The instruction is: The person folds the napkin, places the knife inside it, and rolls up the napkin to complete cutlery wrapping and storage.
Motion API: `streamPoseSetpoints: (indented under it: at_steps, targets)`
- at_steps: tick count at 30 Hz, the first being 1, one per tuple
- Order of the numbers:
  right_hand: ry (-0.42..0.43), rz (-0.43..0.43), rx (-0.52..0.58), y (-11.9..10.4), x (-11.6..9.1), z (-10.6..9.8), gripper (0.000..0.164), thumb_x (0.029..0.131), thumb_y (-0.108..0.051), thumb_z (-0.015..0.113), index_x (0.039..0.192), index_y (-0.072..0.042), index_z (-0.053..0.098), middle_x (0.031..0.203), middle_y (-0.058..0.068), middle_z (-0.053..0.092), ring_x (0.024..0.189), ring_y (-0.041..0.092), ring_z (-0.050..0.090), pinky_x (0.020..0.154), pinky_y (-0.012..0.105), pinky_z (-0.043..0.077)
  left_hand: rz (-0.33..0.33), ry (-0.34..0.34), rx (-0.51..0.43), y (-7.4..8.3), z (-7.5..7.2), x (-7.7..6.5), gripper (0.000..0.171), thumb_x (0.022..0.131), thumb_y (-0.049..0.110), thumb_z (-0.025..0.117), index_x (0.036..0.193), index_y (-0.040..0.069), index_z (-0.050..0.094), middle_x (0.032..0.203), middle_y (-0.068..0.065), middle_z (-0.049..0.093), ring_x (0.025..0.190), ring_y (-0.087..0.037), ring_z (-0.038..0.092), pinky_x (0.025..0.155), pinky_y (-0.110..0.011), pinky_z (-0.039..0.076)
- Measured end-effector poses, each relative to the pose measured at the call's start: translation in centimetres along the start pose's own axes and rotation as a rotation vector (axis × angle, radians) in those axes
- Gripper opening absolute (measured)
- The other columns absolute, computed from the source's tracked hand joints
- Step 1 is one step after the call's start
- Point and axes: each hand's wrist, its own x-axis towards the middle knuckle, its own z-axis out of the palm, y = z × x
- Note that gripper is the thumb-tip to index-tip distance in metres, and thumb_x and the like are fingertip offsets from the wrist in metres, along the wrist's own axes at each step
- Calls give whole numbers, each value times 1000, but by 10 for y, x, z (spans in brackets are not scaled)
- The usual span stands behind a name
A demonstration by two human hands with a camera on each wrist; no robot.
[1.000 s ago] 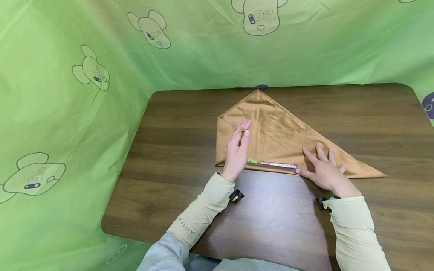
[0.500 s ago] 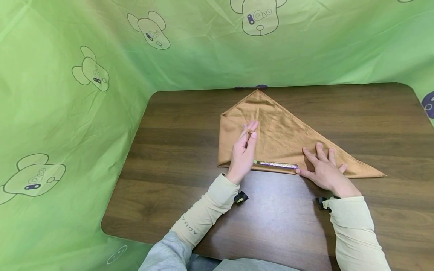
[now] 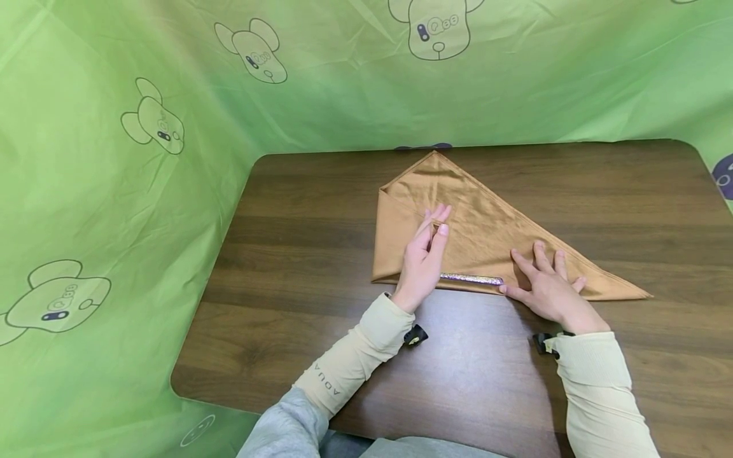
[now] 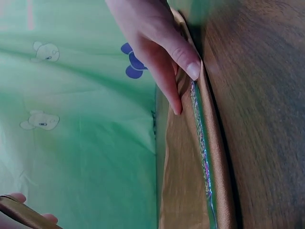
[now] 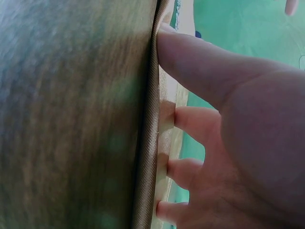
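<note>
A brown satin cloth (image 3: 481, 222), folded to a point at the back and at the right, lies on the table. My left hand (image 3: 420, 261) pinches its turned-over left part between thumb and fingers, holding it up above the rest of the cloth. A slim, glittery purple stick (image 3: 472, 278) lies along the near edge; my left hand hides its green left end in the head view. Spread flat, my right hand (image 3: 550, 289) presses the cloth on the right, thumb at the stick's right end. In the left wrist view the right thumb (image 4: 193, 69) touches that end.
The dark wooden table (image 3: 286, 254) has rounded corners and extends left, right and in front of the cloth. A green curtain (image 3: 321, 95) with mouse-like drawings hangs behind it and along its left side.
My left hand has moved right, bringing the cloth's folded left edge inward and covering the stick's green end. The right hand and the stick have stayed put.
</note>
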Motion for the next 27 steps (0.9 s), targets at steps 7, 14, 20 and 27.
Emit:
streamPoseSetpoints:
  at_steps: [7, 14, 20, 27]
  targets:
    - [1, 5, 4, 1, 0, -1, 88, 92, -60, 49, 154, -7, 16, 153, 36, -13, 133, 65, -18, 81, 90, -5, -6, -18, 10, 4, 6, -1, 40, 104, 22, 41, 140, 7, 50, 150, -5, 42, 146, -14, 25, 120, -35, 20]
    - [1, 2, 1, 1, 1, -1, 88, 92, -60, 49, 154, -7, 16, 152, 36, -13, 133, 65, -19, 81, 90, -5, 17, -37, 16, 3, 12, 0, 39, 104, 20, 41, 139, 4, 50, 149, -7, 43, 146, -15, 26, 120, -34, 20]
    - [3, 8, -2, 0, 1, -2, 88, 92, -61, 50, 154, -7, 17, 153, 36, -12, 133, 65, -18, 82, 90, -5, 21, -53, 26, 3, 16, -1, 39, 104, 20, 41, 138, 4, 51, 149, -6, 44, 146, -14, 27, 120, -34, 19]
    - [6, 8, -1, 0, 0, -1, 88, 92, -60, 51, 154, -8, 17, 153, 36, -11, 133, 65, -17, 82, 90, -4, 16, -69, 58, 3, 21, -2, 39, 104, 22, 41, 139, 7, 50, 149, -5, 44, 146, -15, 27, 120, -33, 21]
